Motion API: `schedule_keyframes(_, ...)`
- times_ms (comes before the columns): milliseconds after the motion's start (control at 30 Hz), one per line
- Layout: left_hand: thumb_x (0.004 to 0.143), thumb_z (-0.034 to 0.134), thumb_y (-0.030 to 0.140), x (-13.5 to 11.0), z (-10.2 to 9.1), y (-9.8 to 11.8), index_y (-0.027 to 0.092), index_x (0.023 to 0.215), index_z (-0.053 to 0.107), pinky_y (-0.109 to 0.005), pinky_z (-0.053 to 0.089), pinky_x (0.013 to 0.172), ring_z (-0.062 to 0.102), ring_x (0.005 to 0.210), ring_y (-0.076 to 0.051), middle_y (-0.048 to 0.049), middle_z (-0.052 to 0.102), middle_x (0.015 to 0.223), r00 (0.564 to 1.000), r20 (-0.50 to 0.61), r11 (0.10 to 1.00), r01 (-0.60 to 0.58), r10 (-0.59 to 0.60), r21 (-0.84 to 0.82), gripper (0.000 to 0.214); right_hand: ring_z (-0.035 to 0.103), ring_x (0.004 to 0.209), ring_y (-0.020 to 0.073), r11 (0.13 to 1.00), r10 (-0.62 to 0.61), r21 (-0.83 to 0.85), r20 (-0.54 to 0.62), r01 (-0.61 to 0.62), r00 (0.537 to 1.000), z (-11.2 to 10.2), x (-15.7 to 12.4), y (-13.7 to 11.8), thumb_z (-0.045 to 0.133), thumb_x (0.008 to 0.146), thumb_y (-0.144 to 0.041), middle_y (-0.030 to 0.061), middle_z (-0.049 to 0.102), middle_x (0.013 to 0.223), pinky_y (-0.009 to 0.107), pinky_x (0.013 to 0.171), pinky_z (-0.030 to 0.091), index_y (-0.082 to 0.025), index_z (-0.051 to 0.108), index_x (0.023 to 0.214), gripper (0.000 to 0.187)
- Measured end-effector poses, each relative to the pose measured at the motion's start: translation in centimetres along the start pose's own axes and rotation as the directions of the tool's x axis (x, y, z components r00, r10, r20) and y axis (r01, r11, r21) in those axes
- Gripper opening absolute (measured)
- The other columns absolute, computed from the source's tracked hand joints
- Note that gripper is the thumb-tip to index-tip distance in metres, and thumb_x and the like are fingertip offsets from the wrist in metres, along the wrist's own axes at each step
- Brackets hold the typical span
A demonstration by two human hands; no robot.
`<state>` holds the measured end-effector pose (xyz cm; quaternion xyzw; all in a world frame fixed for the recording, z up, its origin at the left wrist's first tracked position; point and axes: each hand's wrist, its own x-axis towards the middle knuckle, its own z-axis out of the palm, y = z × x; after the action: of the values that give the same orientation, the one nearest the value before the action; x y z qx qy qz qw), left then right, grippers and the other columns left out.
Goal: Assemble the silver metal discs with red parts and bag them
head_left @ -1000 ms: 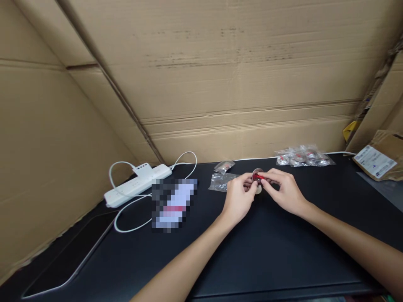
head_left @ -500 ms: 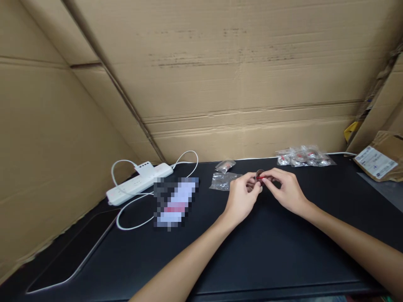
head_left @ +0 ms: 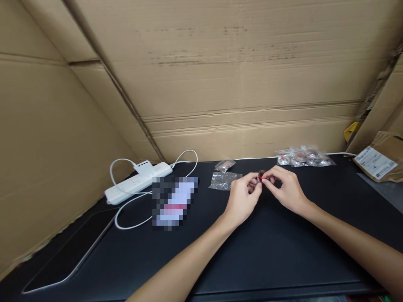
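Both hands met over the far middle of the black table, the left hand and the right hand each pinching the same small round piece between thumb and fingertips. That piece showed a dark metal rim and a spot of red; its make was too small to tell. It looked light and stiff, probably smooth enough to slip, so a fingertip hold on the rim from opposite sides seemed the sound place to take it, and little force would be needed.

Just left of the hands lay an empty-looking clear bag, with a smaller packet behind it. A heap of similar bagged pieces sat well apart at the back right, near a brown parcel. A white power strip and its looping cable lay off to the left.

Cardboard walls closed in the back and the left side, so room behind the hands was short. Toward the person the tabletop ran bare and wide, with the front edge close below the forearms.
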<state>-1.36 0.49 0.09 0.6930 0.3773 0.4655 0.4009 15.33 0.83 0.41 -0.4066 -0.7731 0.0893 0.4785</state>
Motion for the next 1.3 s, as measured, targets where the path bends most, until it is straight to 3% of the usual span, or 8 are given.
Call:
schedule_keyframes(233,0.082,0.06,0.022,0.7,-0.5,0.3,0.012,0.107,0.069,-0.02,0.049,0.045,0.056,0.053,-0.01,-0.0027,0.064,0.073,0.996,-0.054,0.997,0.07,-0.072,-0.037,0.028,0.055,0.066,0.0141,0.975,0.167,0.157,-0.045,-0.158,0.985,0.0,0.3,1.0,0.067,0.085,-0.031,0.0028,0.06,0.084,0.027,0.058,0.048,-0.02,0.063,0.098,0.017)
schedule_keyframes(433,0.087,0.058,0.024,0.9,-0.9,0.0,0.016,0.108,0.071,-0.021,0.05,0.052,0.061,0.062,-0.013,-0.0038,0.068,0.076,0.998,0.05,0.998,0.033,-0.036,0.059,0.027,0.053,0.048,0.0098,0.721,0.384,0.522,0.248,-0.456,0.89,0.5,0.4,1.5,0.07,0.081,-0.043,-0.0022,0.06,0.07,0.023,0.043,0.045,-0.019,0.055,0.088,0.03)
schedule_keyframes(600,0.091,0.053,0.024,1.1,-1.6,-0.1,0.016,0.11,0.069,-0.033,0.052,0.076,0.065,0.073,-0.017,-0.0064,0.072,0.087,0.996,-0.059,0.909,-0.035,0.065,0.416,0.026,0.055,0.04,0.0108,0.594,0.482,0.585,0.291,-0.553,0.826,0.3,0.5,1.8,0.074,0.076,-0.045,-0.0051,0.06,0.06,0.024,0.039,0.048,-0.02,0.05,0.081,0.036)
schedule_keyframes(733,0.088,0.057,0.024,1.4,-2.2,-0.7,0.015,0.096,0.071,-0.035,0.049,0.077,0.063,0.079,-0.022,-0.0076,0.069,0.082,0.995,-0.068,0.756,-0.007,0.068,0.654,0.019,0.057,0.036,0.0129,0.601,0.537,0.542,0.27,-0.587,0.799,0.5,0.2,3.3,0.07,0.079,-0.049,-0.0038,0.065,0.061,0.024,0.034,0.048,-0.022,0.044,0.085,0.038)
schedule_keyframes(867,0.083,0.062,0.022,1.2,-2.0,-1.2,0.016,0.08,0.072,-0.031,0.045,0.068,0.061,0.073,-0.021,-0.007,0.067,0.074,1.0,-0.008,0.716,0.013,-0.01,0.698,0.013,0.06,0.037,0.0144,0.707,0.49,0.469,0.216,-0.53,0.844,0.9,-0.1,4.0,0.069,0.081,-0.044,-0.0035,0.067,0.063,0.024,0.033,0.048,-0.023,0.044,0.092,0.035)
schedule_keyframes(1067,0.079,0.061,0.014,1.1,-1.6,-1.1,0.018,0.081,0.072,-0.027,0.042,0.061,0.061,0.064,-0.016,-0.0019,0.068,0.068,0.993,-0.046,0.856,0.119,-0.111,0.502,0.012,0.063,0.045,0.0152,0.828,0.39,0.365,0.171,-0.426,0.905,0.6,-0.1,2.5,0.063,0.087,-0.037,-0.001,0.065,0.059,0.027,0.044,0.055,-0.017,0.063,0.097,0.022)
schedule_keyframes(1200,0.078,0.064,0.014,1.3,-1.4,-1.1,0.016,0.083,0.07,-0.026,0.049,0.059,0.064,0.061,-0.015,-0.0015,0.068,0.067,0.979,-0.074,0.956,0.201,-0.189,0.215,0.009,0.068,0.054,0.0175,0.886,0.342,0.319,0.046,-0.338,0.939,0.5,-0.2,1.9,0.062,0.089,-0.036,0.0045,0.071,0.069,0.032,0.054,0.06,-0.015,0.072,0.103,0.027)
schedule_keyframes(1300,0.079,0.064,0.01,1.3,-1.0,-0.7,0.012,0.083,0.067,-0.027,0.054,0.055,0.064,0.055,-0.014,-0.0034,0.068,0.069,0.939,-0.047,0.936,0.335,-0.342,-0.108,0.005,0.071,0.062,0.0184,0.954,0.226,0.21,-0.046,-0.212,0.973,0.3,-0.2,1.6,0.061,0.091,-0.03,0.0085,0.076,0.087,0.034,0.062,0.062,-0.016,0.074,0.107,0.025)
